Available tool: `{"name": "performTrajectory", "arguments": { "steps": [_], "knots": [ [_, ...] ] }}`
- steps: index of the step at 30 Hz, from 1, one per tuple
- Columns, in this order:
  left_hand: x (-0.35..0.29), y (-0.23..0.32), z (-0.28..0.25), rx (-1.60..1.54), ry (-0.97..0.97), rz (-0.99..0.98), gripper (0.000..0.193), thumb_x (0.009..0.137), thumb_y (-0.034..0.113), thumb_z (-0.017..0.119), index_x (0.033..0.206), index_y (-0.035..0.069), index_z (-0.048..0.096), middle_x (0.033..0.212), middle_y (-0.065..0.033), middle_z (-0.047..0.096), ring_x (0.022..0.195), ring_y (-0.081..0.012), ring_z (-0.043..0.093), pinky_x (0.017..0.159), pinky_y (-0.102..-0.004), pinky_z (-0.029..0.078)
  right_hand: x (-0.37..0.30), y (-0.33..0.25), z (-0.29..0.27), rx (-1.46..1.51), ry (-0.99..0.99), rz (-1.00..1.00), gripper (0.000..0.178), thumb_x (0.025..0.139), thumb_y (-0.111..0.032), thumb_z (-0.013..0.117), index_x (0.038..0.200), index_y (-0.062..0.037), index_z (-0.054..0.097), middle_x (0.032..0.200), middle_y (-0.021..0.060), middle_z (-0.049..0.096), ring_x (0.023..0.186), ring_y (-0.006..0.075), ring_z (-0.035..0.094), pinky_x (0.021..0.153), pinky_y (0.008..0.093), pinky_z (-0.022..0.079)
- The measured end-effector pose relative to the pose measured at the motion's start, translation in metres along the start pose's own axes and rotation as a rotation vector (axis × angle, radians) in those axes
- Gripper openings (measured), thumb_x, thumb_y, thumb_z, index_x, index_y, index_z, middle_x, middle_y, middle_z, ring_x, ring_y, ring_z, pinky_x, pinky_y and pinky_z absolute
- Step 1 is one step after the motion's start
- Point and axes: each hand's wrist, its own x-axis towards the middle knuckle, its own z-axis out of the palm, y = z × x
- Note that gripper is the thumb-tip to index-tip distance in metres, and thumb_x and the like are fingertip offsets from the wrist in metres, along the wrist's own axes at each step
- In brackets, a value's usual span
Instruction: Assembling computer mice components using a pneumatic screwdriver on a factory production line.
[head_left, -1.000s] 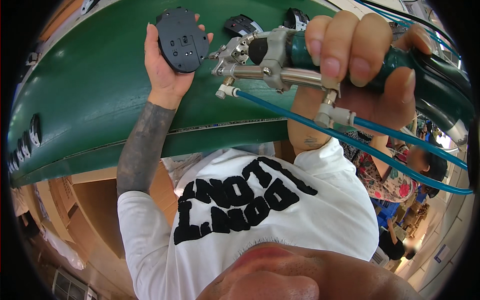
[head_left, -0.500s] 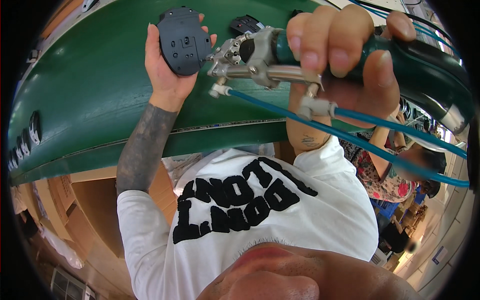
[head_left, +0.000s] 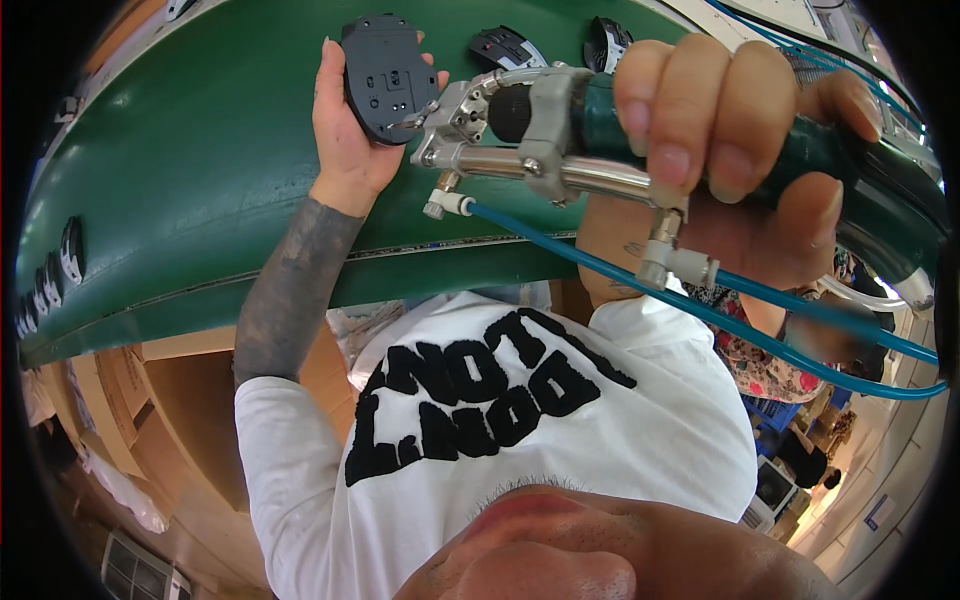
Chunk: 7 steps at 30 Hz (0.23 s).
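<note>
My left hand (head_left: pixel 347 150) holds a black computer mouse (head_left: pixel 385 75) underside up, its face dotted with small holes and recesses. My right hand (head_left: pixel 720 130) is wrapped around the dark green body of a power screwdriver (head_left: pixel 610 115) fitted with a metal head and thin blue air hoses. The metal head (head_left: pixel 465 125) points at the mouse, and its narrow tip overlaps the mouse's lower edge. Whether the tip touches a screw hole I cannot tell.
A green conveyor belt (head_left: pixel 200 190) runs under my hands. Beyond the tool lie two more mice, one dark (head_left: pixel 507 47) and one black and grey (head_left: pixel 606 44). Several mice (head_left: pixel 70 250) stand at the far left. Cardboard boxes (head_left: pixel 190 420) are below the belt. A co-worker's patterned sleeve (head_left: pixel 765 365) shows at right.
The mouse in my left hand has shifted slightly right. The screwdriver has also moved right and a little down, and its tip now overlaps the mouse's lower edge.
</note>
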Motion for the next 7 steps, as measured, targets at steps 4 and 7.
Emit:
{"name": "performTrajectory", "arguments": {
  "steps": [4,7],
  "knots": [
    [-0.0044,0.0012,0.0054,0.046,-0.006,0.020,0.061,0.098,0.052,0.035,0.126,0.000,0.047,0.119,-0.0172,0.055,0.101,-0.0277,0.059,0.090,-0.0479,0.051,0.0032,0.0029,-0.0005,0.014,-0.046,0.015,0.044,0.096,-0.030,0.048,0.137,-0.0179,0.041,0.091,0.0031,0.052,0.084,0.0193,0.054,0.078,0.0373,0.038],
    [-0.0064,0.0017,0.0040,-0.014,-0.019,0.010,0.062,0.098,0.053,0.035,0.126,-0.001,0.047,0.119,-0.0174,0.055,0.100,-0.0275,0.059,0.089,-0.0470,0.052,0.0024,0.0066,0.0011,0.041,-0.026,0.015,0.041,0.097,-0.030,0.048,0.136,-0.0183,0.041,0.091,0.0030,0.052,0.083,0.0191,0.054,0.079,0.0377,0.038]
  ]
}}
